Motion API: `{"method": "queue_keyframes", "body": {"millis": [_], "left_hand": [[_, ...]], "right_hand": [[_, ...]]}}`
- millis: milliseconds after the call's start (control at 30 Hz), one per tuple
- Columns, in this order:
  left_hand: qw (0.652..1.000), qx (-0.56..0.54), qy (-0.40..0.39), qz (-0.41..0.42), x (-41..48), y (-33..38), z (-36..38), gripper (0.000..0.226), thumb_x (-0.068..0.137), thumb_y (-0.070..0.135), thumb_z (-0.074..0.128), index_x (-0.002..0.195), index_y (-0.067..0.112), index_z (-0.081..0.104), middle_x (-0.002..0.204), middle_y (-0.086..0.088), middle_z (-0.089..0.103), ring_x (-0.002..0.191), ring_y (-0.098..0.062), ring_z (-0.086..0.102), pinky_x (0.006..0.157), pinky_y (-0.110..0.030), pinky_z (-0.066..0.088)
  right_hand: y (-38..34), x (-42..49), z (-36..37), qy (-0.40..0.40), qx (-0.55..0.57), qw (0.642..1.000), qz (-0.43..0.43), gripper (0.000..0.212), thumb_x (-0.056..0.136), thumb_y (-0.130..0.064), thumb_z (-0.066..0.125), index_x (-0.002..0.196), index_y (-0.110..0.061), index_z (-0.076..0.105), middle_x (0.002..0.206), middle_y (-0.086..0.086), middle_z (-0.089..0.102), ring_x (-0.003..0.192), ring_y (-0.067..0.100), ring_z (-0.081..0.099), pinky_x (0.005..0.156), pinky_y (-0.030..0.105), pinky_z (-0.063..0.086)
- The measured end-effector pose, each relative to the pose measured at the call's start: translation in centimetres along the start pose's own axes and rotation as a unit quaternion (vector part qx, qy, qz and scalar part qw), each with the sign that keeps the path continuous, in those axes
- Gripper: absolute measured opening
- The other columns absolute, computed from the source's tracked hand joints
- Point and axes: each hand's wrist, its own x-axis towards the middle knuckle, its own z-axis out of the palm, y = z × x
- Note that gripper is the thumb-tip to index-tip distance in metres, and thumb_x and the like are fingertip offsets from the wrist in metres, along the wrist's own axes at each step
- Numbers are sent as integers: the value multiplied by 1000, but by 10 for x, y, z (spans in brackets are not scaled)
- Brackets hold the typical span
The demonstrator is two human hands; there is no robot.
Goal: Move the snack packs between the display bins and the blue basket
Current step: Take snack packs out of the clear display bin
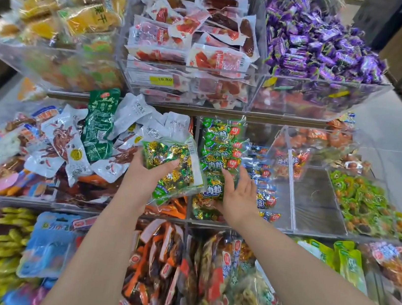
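My left hand grips a clear green pack of gold-wrapped snacks, thumb over its top, above the middle shelf's divider. My right hand lies with straight fingers on the green snack packs stacked in a clear acrylic bin in the middle row. Blue packs of the same kind lie beside them in that bin. No blue basket is in view.
Acrylic display bins fill three tiers. White-and-red meat packs and purple candies sit in the top row. White chicken-feet packs lie left of my hands. A bare compartment lies to the right, beside green-wrapped sweets.
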Motion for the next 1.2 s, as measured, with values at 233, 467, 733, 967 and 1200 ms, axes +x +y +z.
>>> {"method": "queue_keyframes", "body": {"millis": [233, 467, 733, 967, 1200], "left_hand": [[998, 58, -8, -9, -6, 3, -1, 125, 32, 61, 86, 143, 32, 35, 141, 1, 49, 128, -26, 48, 105, -49, 39], [992, 124, -31, -7, -11, -3, 17, 81, 49, 54, 88, 113, 45, 39, 112, 13, 50, 103, -14, 46, 81, -34, 38], [990, 86, 52, -96, -13, 1, 17, 94, 74, 81, 47, 150, 40, 12, 160, -1, 17, 143, -33, 24, 108, -60, 28], [993, -58, -45, -95, -22, 14, 18, 51, 62, 43, 79, 105, 35, 53, 100, -4, 73, 88, -28, 72, 63, -50, 58], [995, 4, -85, -60, -19, 5, 16, 77, 45, 42, 94, 110, 34, 53, 119, -7, 67, 104, -29, 66, 85, -54, 53]], "right_hand": [[6, -20, -32, -8, 122, 992, -29, 107, 69, -65, 67, 145, -39, -4, 152, -1, -21, 142, 24, -16, 114, 49, -2], [-18, -36, -87, -53, 582, 812, 2, 56, 73, -29, 79, 120, -33, 50, 103, -5, 63, 94, 8, 63, 85, 30, 50], [-10, -45, -100, 151, 585, 795, -49, 30, 79, -20, 72, 94, -45, 63, 88, -16, 66, 82, 4, 62, 68, 19, 52], [-27, -51, -78, 272, 177, 852, -410, 33, 76, -22, 77, 108, -15, 72, 96, 10, 63, 92, 25, 52, 86, 33, 40], [-22, -46, -84, -27, 488, 872, -29, 95, 65, -53, 78, 142, -48, 22, 139, -17, 33, 122, -4, 39, 96, 19, 39]]}}
